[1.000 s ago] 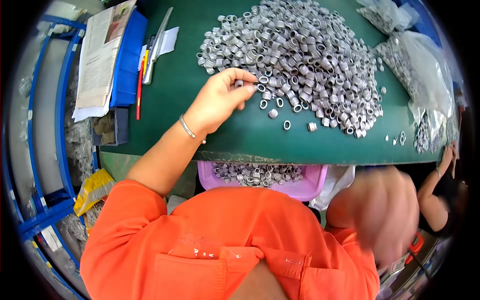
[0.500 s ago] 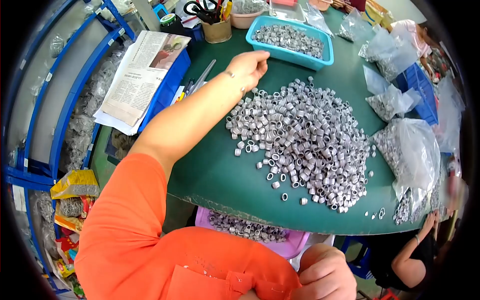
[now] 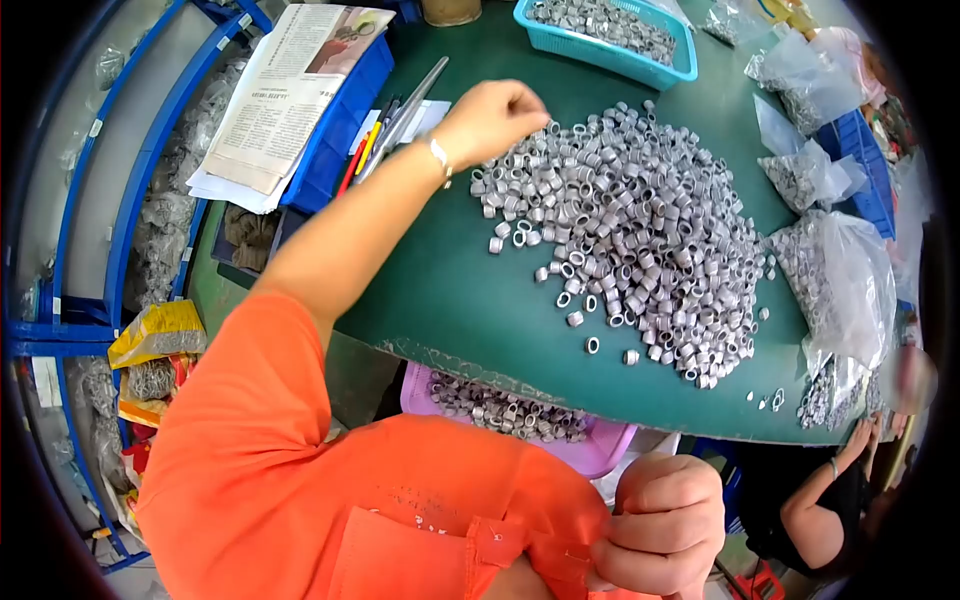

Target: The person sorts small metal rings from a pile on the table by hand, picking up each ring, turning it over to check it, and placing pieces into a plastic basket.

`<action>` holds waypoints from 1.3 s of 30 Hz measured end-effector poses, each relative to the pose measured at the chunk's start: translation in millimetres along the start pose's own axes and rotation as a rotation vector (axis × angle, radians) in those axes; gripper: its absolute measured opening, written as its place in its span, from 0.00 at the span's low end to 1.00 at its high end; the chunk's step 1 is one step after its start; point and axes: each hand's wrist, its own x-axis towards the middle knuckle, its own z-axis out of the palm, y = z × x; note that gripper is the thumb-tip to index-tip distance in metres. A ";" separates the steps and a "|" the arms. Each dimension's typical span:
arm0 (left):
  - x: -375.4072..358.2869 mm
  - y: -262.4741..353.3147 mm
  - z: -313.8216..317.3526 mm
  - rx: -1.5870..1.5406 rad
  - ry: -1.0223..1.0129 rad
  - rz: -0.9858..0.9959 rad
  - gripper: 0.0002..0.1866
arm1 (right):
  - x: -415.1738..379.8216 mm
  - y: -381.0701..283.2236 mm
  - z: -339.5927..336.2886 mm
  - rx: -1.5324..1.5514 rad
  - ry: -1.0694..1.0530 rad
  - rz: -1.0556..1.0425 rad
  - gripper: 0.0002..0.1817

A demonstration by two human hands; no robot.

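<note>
A broad pile of small grey metal rings (image 3: pixel 640 230) is spread over the green table. My left hand (image 3: pixel 495 120) is at the upper left edge of this pile, its fingers curled with the tips bent down; anything between them is hidden. Low in the view, close to my orange shirt, my right hand (image 3: pixel 665 525) is closed in a fist, and what it holds, if anything, cannot be seen. Beyond the pile stands a light-blue plastic basket (image 3: pixel 610 52) with more metal pieces in it.
A pink tub (image 3: pixel 600 450) of similar rings sits below the table edge. Clear bags (image 3: pixel 850 280) of parts line the right side. Newspaper (image 3: pixel 275 110) lies over a blue bin (image 3: pixel 345 125) at left, beside pens and tweezers (image 3: pixel 405 115). Another person's arm (image 3: pixel 815 500) is at lower right.
My left hand has moved from beside the basket's near corner to the pile's upper left edge. The view has shifted, so the table appears higher. My right hand stays closed.
</note>
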 end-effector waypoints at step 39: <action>-204.8 56.3 72.9 0.030 -0.002 0.320 0.08 | -128.1 -19.1 27.7 -0.981 -0.164 1.165 0.10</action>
